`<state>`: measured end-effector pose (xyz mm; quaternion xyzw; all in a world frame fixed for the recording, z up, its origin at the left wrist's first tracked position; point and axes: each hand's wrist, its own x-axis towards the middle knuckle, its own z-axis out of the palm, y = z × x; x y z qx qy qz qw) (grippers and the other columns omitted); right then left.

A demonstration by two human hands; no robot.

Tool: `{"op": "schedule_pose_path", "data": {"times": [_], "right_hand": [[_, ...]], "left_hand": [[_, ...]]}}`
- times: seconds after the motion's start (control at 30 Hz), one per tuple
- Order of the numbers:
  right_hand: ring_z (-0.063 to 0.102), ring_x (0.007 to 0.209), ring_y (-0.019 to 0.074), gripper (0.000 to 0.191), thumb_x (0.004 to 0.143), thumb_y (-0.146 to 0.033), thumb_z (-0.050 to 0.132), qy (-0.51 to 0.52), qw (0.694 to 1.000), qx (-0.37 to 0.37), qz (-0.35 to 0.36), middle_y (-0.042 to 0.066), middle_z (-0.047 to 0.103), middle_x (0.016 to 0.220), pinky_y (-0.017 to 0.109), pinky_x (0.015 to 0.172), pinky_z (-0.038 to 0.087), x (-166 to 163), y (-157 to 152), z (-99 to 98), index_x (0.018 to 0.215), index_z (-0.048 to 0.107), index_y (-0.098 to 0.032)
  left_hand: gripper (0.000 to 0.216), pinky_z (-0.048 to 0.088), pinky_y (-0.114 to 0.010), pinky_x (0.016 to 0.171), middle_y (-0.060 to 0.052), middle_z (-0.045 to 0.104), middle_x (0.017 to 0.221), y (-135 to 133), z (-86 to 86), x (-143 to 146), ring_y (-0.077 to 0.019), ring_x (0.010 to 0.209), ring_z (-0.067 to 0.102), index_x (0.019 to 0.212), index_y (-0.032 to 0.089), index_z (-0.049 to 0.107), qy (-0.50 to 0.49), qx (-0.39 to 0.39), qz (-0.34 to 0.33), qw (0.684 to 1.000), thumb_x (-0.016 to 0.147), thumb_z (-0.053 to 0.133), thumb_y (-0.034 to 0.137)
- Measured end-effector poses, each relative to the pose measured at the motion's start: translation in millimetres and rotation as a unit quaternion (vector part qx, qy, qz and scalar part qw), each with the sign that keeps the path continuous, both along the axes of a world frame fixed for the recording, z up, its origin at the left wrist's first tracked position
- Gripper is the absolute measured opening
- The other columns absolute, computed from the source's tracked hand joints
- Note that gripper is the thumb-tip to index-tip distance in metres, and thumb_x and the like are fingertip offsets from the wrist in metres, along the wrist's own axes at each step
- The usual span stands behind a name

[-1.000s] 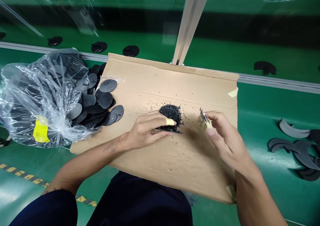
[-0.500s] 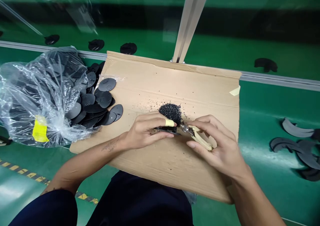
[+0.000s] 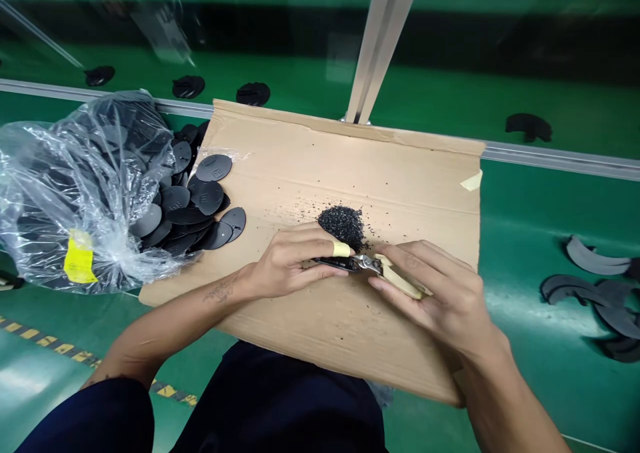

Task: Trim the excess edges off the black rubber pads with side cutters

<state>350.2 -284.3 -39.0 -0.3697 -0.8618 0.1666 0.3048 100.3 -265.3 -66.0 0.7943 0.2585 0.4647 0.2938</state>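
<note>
My left hand [image 3: 290, 259], with a yellow cot on its forefinger, pinches a thin black plastic disc [image 3: 331, 262] edge-on above the cardboard sheet [image 3: 350, 319] on my lap. My right hand [image 3: 435, 293] is closed round a pair of cream-handled nippers [image 3: 387, 273]. Their metal jaws touch the right edge of the disc. Just behind the disc lies a small heap of black trimmings [image 3: 343, 225].
A clear plastic bag [image 3: 75, 186] spills many black discs [image 3: 200, 206] onto the cardboard's left end. Behind runs a green conveyor belt [image 3: 450, 106] with single black parts [image 3: 529, 126] and a metal post [image 3: 373, 46]. Curved black pieces [image 3: 595, 286] lie at the right.
My right hand has come in from the right and turned the nippers down from upright until their jaws meet the disc. My left hand has stayed put.
</note>
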Motion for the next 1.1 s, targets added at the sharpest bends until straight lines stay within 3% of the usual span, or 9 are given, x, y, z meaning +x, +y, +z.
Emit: {"op": "schedule_pose_path", "data": {"times": [0.23,0.4,0.6,0.7,0.83,0.97,1.1], "right_hand": [[0.07,0.075,0.0203,0.023,0.096,-0.024,0.07,-0.048,0.997,0.051,-0.02,0.006,0.074,0.09,0.034,0.066,0.057,1.2,-2.9,-0.5,0.119,0.067,-0.02],[0.071,0.079,0.0214,0.023,0.095,-0.023,0.07,-0.029,0.998,0.056,-0.029,0.009,0.074,0.094,0.033,0.066,0.056,2.0,-2.4,-2.2,0.117,0.067,-0.017],[0.07,0.081,0.0219,0.023,0.096,-0.026,0.068,-0.05,0.997,0.045,-0.044,0.01,0.074,0.097,0.035,0.069,0.057,-0.2,1.0,-5.2,0.117,0.067,-0.018],[0.069,0.081,0.0227,0.025,0.097,-0.03,0.067,-0.053,0.997,0.035,-0.047,0.011,0.074,0.098,0.037,0.071,0.057,-1.7,2.1,-5.3,0.119,0.066,-0.018],[0.07,0.087,0.0234,0.03,0.095,-0.03,0.07,0.004,0.998,-0.02,-0.066,0.01,0.073,0.1,0.037,0.074,0.057,-6.0,0.8,-3.8,0.121,0.064,-0.019],[0.07,0.093,0.0234,0.029,0.092,-0.028,0.072,0.096,0.993,-0.052,-0.043,0.01,0.073,0.104,0.036,0.077,0.058,-14.6,-2.9,-6.9,0.118,0.063,-0.02],[0.068,0.08,0.0201,0.019,0.094,-0.014,0.063,0.086,0.995,0.048,-0.003,0.008,0.074,0.092,0.033,0.067,0.053,-19.7,-6.0,-12.8,0.112,0.065,-0.019]], "left_hand": [[0.02,0.059,-0.028,0.072,-0.006,0.077,0.087,-1.2,-1.3,1.6,-0.0145,0.08,0.071,0.109,0.016,0.072,0.002,-0.003,0.007,1.0,0.091,0.074,0.025],[0.026,0.057,-0.026,0.07,-0.006,0.075,0.089,-2.2,2.9,1.3,-0.0129,0.078,0.068,0.114,0.015,0.07,0.028,0.006,0.029,0.999,0.091,0.074,0.027],[0.021,0.052,-0.026,0.066,-0.005,0.072,0.087,-1.6,-2.4,0.0,-0.0126,0.073,0.063,0.115,0.016,0.069,0.113,0.098,0.031,0.988,0.096,0.066,0.026],[0.018,0.052,-0.029,0.07,-0.004,0.073,0.086,0.1,-3.6,-0.2,-0.0143,0.076,0.063,0.111,0.018,0.07,0.149,0.128,0.071,0.978,0.096,0.067,0.028],[0.021,0.053,-0.029,0.071,-0.004,0.076,0.088,0.7,1.5,0.0,-0.0143,0.078,0.065,0.11,0.016,0.07,0.104,0.107,0.11,0.983,0.093,0.072,0.028],[0.02,0.059,-0.027,0.075,-0.006,0.077,0.093,-2.8,3.1,1.2,-0.0136,0.083,0.072,0.11,0.016,0.067,0.013,0.044,0.059,0.997,0.093,0.072,0.023],[0.014,0.062,-0.028,0.081,-0.008,0.076,0.099,-4.9,-4.2,1.9,-0.0159,0.093,0.073,0.11,0.015,0.065,0.044,0.09,0.046,0.994,0.096,0.065,0.017]]}}
